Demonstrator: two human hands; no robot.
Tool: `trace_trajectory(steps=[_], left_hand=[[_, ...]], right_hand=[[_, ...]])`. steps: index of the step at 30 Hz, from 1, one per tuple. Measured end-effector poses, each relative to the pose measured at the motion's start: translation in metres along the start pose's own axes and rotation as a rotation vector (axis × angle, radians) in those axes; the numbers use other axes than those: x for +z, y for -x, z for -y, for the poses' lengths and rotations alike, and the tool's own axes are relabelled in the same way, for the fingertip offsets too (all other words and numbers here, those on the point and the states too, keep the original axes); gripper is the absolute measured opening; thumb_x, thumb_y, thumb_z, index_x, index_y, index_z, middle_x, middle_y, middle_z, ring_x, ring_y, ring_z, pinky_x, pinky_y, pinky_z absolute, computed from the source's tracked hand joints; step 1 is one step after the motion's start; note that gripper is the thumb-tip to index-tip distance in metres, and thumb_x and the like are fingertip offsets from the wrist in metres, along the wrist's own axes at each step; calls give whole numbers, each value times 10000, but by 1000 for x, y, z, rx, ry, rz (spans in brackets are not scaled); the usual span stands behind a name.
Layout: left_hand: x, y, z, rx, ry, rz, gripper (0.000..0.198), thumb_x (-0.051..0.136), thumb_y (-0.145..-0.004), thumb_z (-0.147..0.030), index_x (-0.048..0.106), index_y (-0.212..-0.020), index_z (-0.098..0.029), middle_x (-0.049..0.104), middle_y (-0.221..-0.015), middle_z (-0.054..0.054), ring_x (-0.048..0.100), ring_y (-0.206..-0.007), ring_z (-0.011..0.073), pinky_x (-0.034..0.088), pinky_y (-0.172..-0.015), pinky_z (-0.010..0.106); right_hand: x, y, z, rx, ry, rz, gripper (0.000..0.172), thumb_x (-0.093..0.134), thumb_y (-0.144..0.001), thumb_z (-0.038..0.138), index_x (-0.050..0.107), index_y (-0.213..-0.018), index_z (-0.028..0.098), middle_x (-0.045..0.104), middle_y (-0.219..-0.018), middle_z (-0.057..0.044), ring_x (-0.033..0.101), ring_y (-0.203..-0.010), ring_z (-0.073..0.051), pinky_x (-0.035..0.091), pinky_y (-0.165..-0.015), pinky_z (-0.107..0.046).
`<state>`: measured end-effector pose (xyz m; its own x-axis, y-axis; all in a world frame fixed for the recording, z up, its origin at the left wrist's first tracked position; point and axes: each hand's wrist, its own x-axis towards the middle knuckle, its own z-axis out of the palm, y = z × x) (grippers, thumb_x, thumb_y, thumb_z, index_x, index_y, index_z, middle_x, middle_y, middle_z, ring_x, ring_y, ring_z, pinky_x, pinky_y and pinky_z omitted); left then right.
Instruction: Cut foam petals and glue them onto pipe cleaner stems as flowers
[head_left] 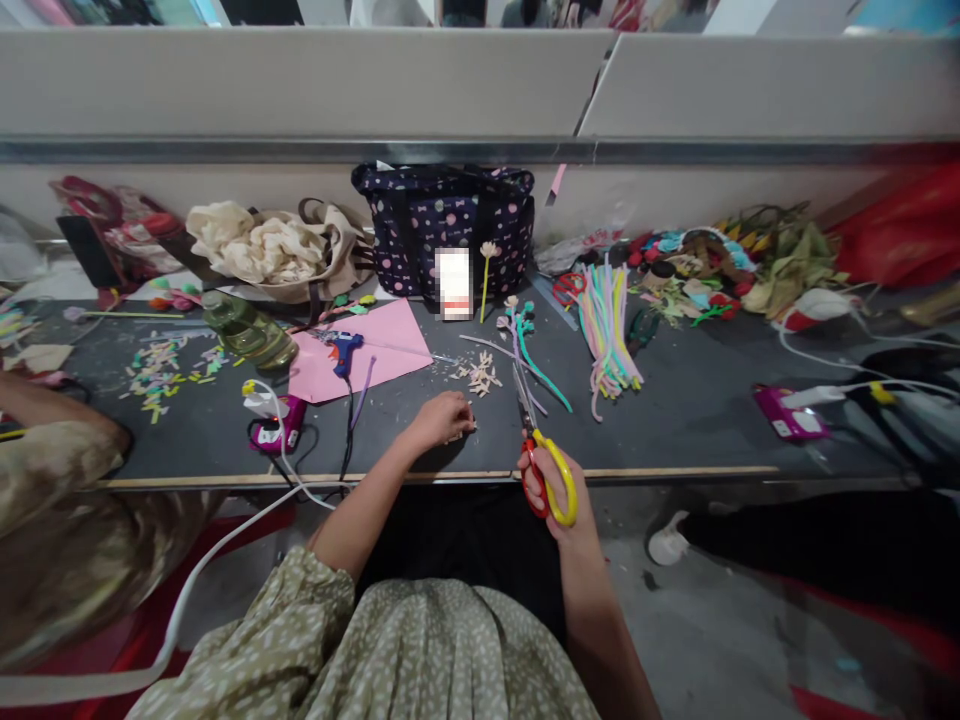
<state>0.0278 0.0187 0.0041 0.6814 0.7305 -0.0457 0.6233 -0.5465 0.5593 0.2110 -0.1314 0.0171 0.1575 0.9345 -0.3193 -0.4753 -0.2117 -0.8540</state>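
In my right hand (562, 490) is a pair of scissors (551, 470) with one red and one yellow handle, its blades pointing away from me over the table. My left hand (442, 418) rests low over the near part of the table with its fingers curled together. Small pale bits show under its fingertips, but what they hold is hidden. Just beyond lies a pile of short cream cuttings (481, 374). Purple and teal fuzzy-stem flowers (525, 340) lie beyond the scissors, and a bundle of pastel pipe cleaners (606, 325) lies to their right.
A blue glue gun (345, 353) lies on pink paper (397, 335), near a green bottle (251, 330) and a purple power strip (279, 425) with cables. A dark patterned bag (405, 230) stands at the back. Another person's arm (56, 415) is at left.
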Motion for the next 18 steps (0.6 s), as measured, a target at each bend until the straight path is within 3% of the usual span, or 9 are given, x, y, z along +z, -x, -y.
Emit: trace_trajectory(steps=[4,8,11,13,18], left_hand=[[-12,-11,4,-63,169,-90,116,626,-750,-284,663,-725,-176,613,-776,21,552,-733,150,404,-656,246],[-16,-33,7,-104,229,-277,146,601,-768,-289,672,-770,-162,619,-772,27,549,-718,151,413,-667,264],[-13,-41,11,-97,207,-384,219,577,-790,-249,662,-975,-169,631,-853,37,552,-767,154,417,-702,267],[-11,-36,15,-111,181,-383,259,583,-784,-232,646,-1030,-179,633,-873,37,549,-770,154,412,-703,265],[-11,6,32,-169,100,-210,101,591,-753,-244,664,-738,-175,606,-762,24,534,-725,159,383,-656,261]], right_hand=[[-2,0,0,0,13,6,291,638,-767,428,587,-921,186,533,-588,42,334,-341,-22,264,-261,-129],[0,1,0,-15,5,-8,335,650,-749,424,584,-986,196,572,-661,34,354,-360,-20,280,-266,-127],[1,2,-1,3,5,-29,370,652,-748,430,581,-1021,191,570,-637,39,342,-345,-19,259,-255,-127],[-1,2,-2,15,11,-30,347,642,-757,438,593,-982,178,535,-565,52,326,-327,-21,248,-250,-128],[-5,1,-4,-9,-7,-51,359,648,-755,427,593,-1017,188,554,-605,45,336,-340,-22,258,-254,-126]])
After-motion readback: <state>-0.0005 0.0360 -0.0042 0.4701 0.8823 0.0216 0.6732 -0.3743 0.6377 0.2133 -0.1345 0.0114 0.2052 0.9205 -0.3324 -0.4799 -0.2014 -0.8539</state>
